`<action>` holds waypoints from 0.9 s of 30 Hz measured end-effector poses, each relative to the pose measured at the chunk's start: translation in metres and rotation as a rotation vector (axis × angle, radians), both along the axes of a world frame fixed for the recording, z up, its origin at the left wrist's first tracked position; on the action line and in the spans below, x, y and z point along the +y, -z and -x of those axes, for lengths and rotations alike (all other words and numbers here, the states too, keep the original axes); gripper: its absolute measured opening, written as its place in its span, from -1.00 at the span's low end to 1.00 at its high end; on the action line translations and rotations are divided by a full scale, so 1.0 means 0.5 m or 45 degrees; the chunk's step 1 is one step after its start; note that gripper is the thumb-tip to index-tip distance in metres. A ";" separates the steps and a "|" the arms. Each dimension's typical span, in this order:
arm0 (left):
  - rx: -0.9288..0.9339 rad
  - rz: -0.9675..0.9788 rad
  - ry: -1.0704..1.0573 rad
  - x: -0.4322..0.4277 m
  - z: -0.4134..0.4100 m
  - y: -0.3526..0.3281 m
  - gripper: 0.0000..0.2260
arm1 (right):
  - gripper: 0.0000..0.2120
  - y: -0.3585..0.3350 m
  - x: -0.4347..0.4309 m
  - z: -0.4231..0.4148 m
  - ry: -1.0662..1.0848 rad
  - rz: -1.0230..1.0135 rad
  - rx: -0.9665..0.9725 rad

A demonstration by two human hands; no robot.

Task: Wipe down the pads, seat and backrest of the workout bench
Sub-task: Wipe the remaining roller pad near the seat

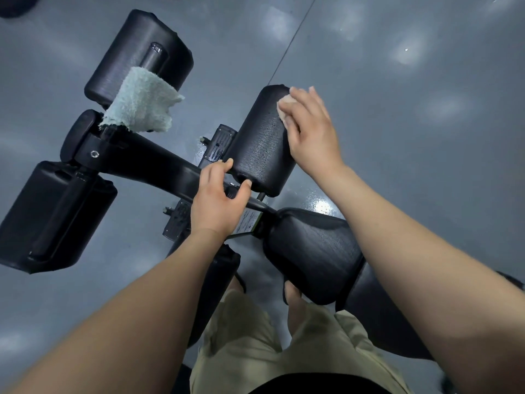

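Fingers of my right hand (309, 129) lie close together and nearly straight, pressing a small pale pinkish cloth (284, 109) flat against the far end of a black textured cylindrical roller pad (261, 143); only a corner of the cloth shows past my fingertips. Fingers of my left hand (218, 200) are curled at the near end of the same pad, the forefinger hooked over its side and the thumb set against its end face, so that I grip it between them. The pad sticks out to the right of the bench's black metal frame bar (147, 163), which runs away from me to the left. Just nearer me than the pad, partly under my right forearm, is the black padded seat (309, 257), and a white label (247, 221) sits on the frame between the seat and my left hand. Farther along the frame a pale green terry towel (142, 103) hangs draped over an upright part, in front of a second black roller pad (136, 52). A large black block-shaped pad (54, 217) lies at the left. Below, my khaki shorts (255, 336) show over the glossy grey floor (412, 137).
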State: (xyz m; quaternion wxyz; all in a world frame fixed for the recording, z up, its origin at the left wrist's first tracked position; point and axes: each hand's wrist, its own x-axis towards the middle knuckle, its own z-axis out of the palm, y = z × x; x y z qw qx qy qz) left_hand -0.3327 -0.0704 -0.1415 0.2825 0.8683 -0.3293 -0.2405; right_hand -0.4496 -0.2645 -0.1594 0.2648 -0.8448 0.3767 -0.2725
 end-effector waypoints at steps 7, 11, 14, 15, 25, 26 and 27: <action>-0.017 -0.025 -0.014 -0.001 0.004 -0.002 -0.58 | -0.68 0.023 0.095 0.023 -0.188 0.055 -0.060; -0.024 -0.022 -0.016 -0.002 0.003 0.000 -0.58 | -0.62 0.026 0.106 0.041 -0.327 0.119 0.030; -0.020 -0.027 -0.028 -0.003 0.002 0.001 -0.58 | -0.69 0.012 0.043 0.011 -0.287 0.217 0.107; -0.019 -0.026 -0.030 -0.003 0.002 0.001 -0.58 | -0.71 0.005 0.018 -0.004 -0.215 0.220 0.124; 0.007 -0.006 -0.026 -0.001 0.002 -0.001 -0.57 | -0.58 -0.003 0.024 -0.003 -0.046 0.033 0.206; 0.004 -0.005 -0.026 -0.001 0.002 -0.001 -0.57 | -0.56 0.001 0.041 0.005 -0.059 0.032 0.185; 0.001 -0.005 -0.026 -0.001 0.002 -0.001 -0.57 | -0.55 0.007 0.058 0.014 -0.079 0.029 0.168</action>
